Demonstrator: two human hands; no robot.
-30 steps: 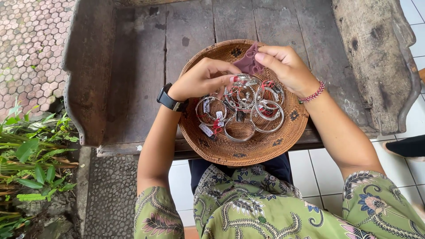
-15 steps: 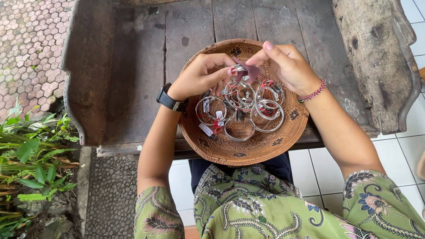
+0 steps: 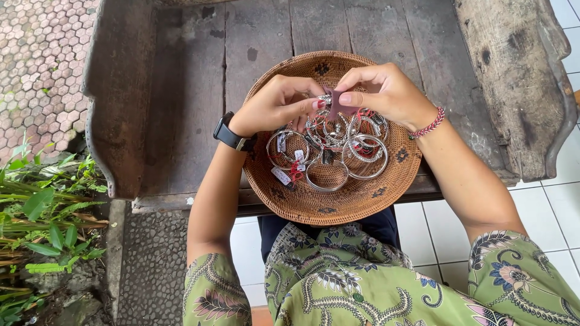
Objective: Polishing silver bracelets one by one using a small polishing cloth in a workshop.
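Head camera looks down on a weathered wooden desk (image 3: 181,90) with raised, worn edges, set outdoors between hexagonal paving (image 3: 36,60) on the left and white floor tiles (image 3: 559,181) on the right; green plants (image 3: 42,223) crowd the near left corner. A round woven basket (image 3: 338,208) rests at the desk's near edge, holding a heap of silver bangles (image 3: 329,151), several with small tags and red ties. Both hands meet over the far half of the basket. The left hand (image 3: 272,108), a black watch (image 3: 229,134) at its wrist, curls its fingers (image 3: 308,104) toward the middle, red-painted nails showing, pinching one bangle at the top of the heap. The right hand (image 3: 386,90), a red beaded bracelet (image 3: 428,125) at its wrist, presses thumb and forefinger together on a small dusky-pink cloth (image 3: 338,108), which touches the same bangle. Green patterned sleeves and lap fill the near edge.
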